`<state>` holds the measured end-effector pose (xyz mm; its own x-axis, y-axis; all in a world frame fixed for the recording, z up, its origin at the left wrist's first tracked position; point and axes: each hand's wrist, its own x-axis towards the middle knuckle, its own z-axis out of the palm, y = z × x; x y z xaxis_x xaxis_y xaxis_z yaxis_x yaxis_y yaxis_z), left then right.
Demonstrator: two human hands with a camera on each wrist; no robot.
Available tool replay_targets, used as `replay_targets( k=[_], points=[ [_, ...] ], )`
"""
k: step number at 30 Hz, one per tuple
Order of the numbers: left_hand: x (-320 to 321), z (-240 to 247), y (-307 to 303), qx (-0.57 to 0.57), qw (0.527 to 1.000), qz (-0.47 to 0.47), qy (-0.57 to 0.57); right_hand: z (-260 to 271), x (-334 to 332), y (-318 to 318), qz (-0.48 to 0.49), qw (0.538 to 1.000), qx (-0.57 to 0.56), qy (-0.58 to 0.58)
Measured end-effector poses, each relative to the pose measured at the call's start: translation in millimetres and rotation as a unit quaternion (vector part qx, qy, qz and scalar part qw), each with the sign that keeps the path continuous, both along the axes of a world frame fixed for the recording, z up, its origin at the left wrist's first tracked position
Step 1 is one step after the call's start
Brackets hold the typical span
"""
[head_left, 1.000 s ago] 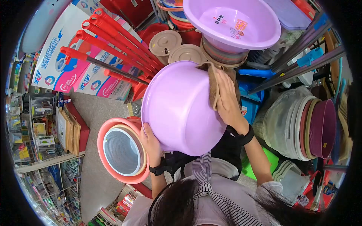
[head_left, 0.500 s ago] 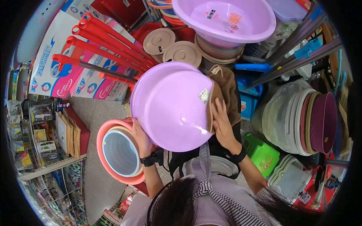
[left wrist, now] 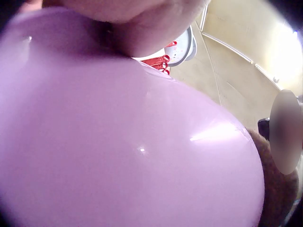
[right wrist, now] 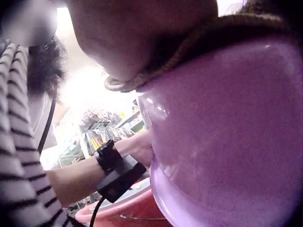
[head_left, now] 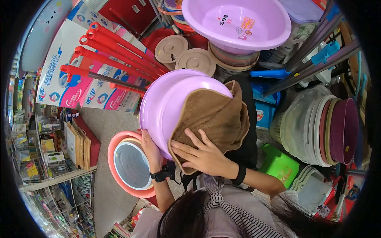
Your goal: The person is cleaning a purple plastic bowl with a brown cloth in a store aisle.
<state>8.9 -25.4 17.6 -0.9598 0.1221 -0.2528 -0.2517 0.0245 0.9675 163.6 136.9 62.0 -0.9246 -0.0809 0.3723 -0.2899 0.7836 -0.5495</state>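
A purple plastic basin [head_left: 162, 103] is held up bottom-outward in front of the person. My left hand [head_left: 151, 146] grips its lower left rim; the right wrist view shows the same left hand [right wrist: 137, 146] at the rim. A brown cloth [head_left: 214, 115] is spread over the basin's underside. My right hand [head_left: 202, 154] presses flat on the cloth with its fingers spread. In the left wrist view the basin [left wrist: 132, 142] fills the frame, with the cloth [left wrist: 279, 189] at its right edge. The right wrist view shows the cloth [right wrist: 199, 47] lying on the basin [right wrist: 227, 132].
A pink basin holding a white strainer [head_left: 131, 164] sits just below my left hand. Red mop handles [head_left: 115, 51] slant behind. Another purple basin [head_left: 238, 23] tops a stack above, beside brown lids [head_left: 196, 59]. Stacked basins [head_left: 317, 131] and a green stool [head_left: 279, 164] stand to the right.
My right hand has slid the brown cloth from the basin's right edge down across its underside, covering the sticker. The left hand keeps its hold on the rim.
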Motion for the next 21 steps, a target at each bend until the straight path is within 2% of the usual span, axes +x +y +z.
replay_targets(
  k=[5, 9, 12, 14, 16, 17, 18, 21],
  points=[
    [6.4, 3.3, 6.8, 0.038, 0.999, -0.007, 0.001, 16.6, -40.2, 27.8, -0.007, 1.0, 0.022, 0.007],
    [13.1, 10.6, 19.8, 0.029, 0.999, -0.004, 0.02, 30.5, -57.7, 69.2, -0.07, 0.995, -0.065, 0.005],
    [15.9, 17.7, 24.7, 0.026, 0.999, -0.013, 0.026, 32.8, -55.3, 64.0, -0.081, 0.993, -0.081, 0.011],
    [19.1, 17.5, 23.5, 0.011, 0.999, -0.005, 0.045, 23.3, -45.9, 53.1, -0.054, 0.993, -0.091, 0.045],
    [22.5, 17.3, 23.1, 0.018, 0.999, 0.0, 0.049, 38.2, -33.6, 47.0, -0.016, 0.997, -0.073, 0.019],
    [25.8, 19.9, 23.7, 0.008, 0.999, 0.003, 0.046, 37.0, -33.3, 52.4, -0.022, 0.999, -0.023, 0.023],
    [30.6, 23.0, 22.3, -0.006, 0.999, 0.006, 0.042, 35.6, -36.7, 66.5, 0.004, 0.999, -0.021, 0.027],
    [36.1, 30.3, 29.4, -0.032, 0.998, 0.024, 0.058, 36.8, -48.2, 87.4, -0.106, 0.986, -0.103, 0.082]
  ],
)
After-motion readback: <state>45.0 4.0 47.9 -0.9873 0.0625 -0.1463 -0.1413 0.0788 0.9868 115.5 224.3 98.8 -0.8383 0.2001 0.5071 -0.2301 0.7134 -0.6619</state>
